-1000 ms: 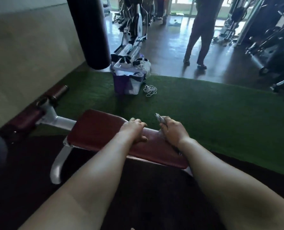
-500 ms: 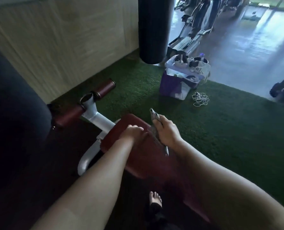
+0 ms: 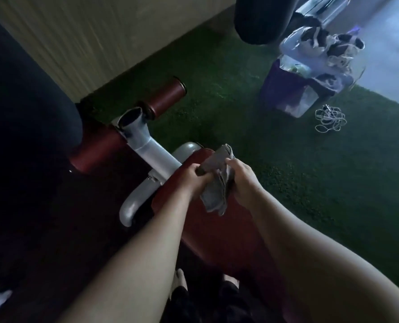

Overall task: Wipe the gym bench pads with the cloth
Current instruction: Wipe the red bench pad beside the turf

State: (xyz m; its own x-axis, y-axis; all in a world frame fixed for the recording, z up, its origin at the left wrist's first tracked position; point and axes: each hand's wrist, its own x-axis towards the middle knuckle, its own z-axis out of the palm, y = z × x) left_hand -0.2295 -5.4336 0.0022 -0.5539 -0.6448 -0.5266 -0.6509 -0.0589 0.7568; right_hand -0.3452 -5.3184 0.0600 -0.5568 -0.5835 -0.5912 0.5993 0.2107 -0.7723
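A grey folded cloth (image 3: 217,183) hangs between both my hands just above the dark red bench pad (image 3: 217,229). My left hand (image 3: 193,180) grips the cloth's left edge. On the other side my right hand (image 3: 242,180) holds its upper right part, fingers curled round the folds. Beyond the pad's far end a silver frame tube (image 3: 147,148) carries two dark red roller pads (image 3: 168,95); the left roller (image 3: 96,150) is partly hidden by a dark shape.
Green turf (image 3: 310,183) lies right of the bench. A purple bag with clear plastic (image 3: 294,89) and a coiled white rope (image 3: 330,120) sit on it. A black punching bag (image 3: 261,17) hangs at top. A beige wall (image 3: 89,43) runs along the left.
My view has swung down and left along the bench. My left hand left the pad and took hold of the cloth, which both hands now hold lifted off the pad.
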